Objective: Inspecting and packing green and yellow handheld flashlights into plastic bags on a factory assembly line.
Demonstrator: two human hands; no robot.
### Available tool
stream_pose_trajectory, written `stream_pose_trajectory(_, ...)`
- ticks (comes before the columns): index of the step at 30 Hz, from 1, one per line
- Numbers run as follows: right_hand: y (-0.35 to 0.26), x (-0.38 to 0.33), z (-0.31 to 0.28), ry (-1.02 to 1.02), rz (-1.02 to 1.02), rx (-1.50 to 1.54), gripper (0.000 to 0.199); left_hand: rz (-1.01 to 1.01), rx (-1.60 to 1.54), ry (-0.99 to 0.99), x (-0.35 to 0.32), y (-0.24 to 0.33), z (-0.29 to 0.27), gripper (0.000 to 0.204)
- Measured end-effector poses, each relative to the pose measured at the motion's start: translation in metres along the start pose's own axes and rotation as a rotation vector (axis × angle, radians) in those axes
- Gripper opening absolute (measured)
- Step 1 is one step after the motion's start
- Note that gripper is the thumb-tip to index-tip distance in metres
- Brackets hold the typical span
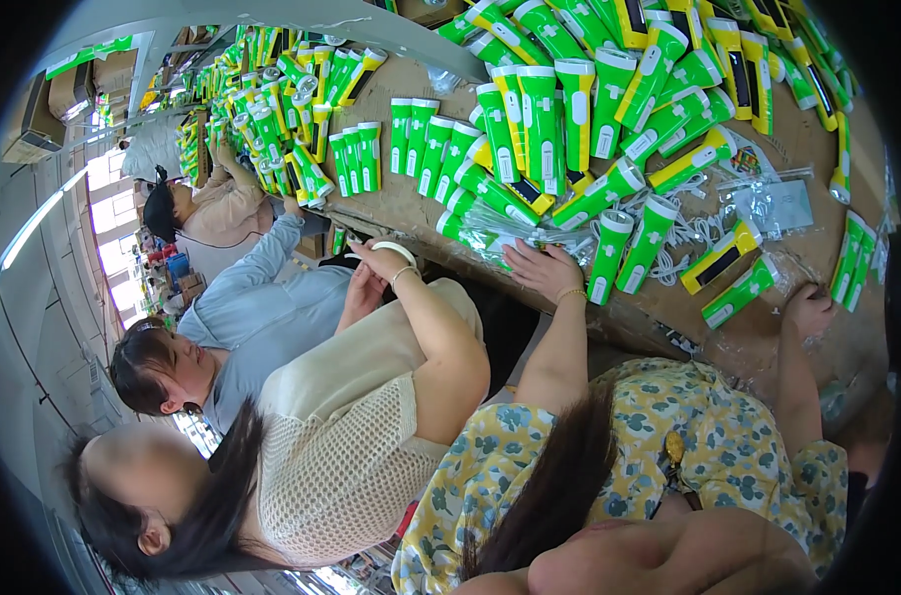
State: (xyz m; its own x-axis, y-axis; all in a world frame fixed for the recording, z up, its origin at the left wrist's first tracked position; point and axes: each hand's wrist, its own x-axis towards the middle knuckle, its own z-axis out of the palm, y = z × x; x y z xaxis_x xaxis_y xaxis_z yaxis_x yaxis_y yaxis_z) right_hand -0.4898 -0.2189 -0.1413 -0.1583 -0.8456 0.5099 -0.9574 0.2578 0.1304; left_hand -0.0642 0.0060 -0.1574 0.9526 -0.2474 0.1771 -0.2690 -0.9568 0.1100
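Observation:
My left hand (544, 268) lies flat, fingers apart, on a bundle of clear plastic bags (495, 236) on the brown cardboard-covered table (411, 203). Green and white flashlights (609, 253) stand just beside it. My right hand (809, 309) is curled at the table's near edge, fingers closed on a clear plastic bag (768, 342). A green flashlight (740, 291) and a yellow one (720, 256) lie just left of that hand. White cords (690, 233) are tangled between the two hands.
Rows and heaps of green and yellow flashlights (540, 119) cover the table far back. To my left a co-worker in a cream knit top (341, 436) holds a white ring (396, 250). Beyond sit a person in light blue (262, 312) and another one (222, 203).

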Motion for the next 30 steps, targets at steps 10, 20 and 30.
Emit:
stream_pose_trajectory(10, 0.005, -0.004, 0.01, -0.023, 0.042, -0.016, 0.041, 0.015, 0.013, 0.023, 0.003, -0.002, 0.001, 0.054)
stream_pose_trajectory(20, 0.023, -0.006, 0.038, 0.05, -0.025, -0.061, 0.038, 0.117, -0.633, -0.223, 0.205, -0.006, -0.107, 0.044)
stream_pose_trajectory(30, 0.036, -0.004, 0.016, 0.009, 0.01, -0.097, 0.036, 0.307, -1.925, -0.765, 0.497, 0.031, -0.25, 0.026)
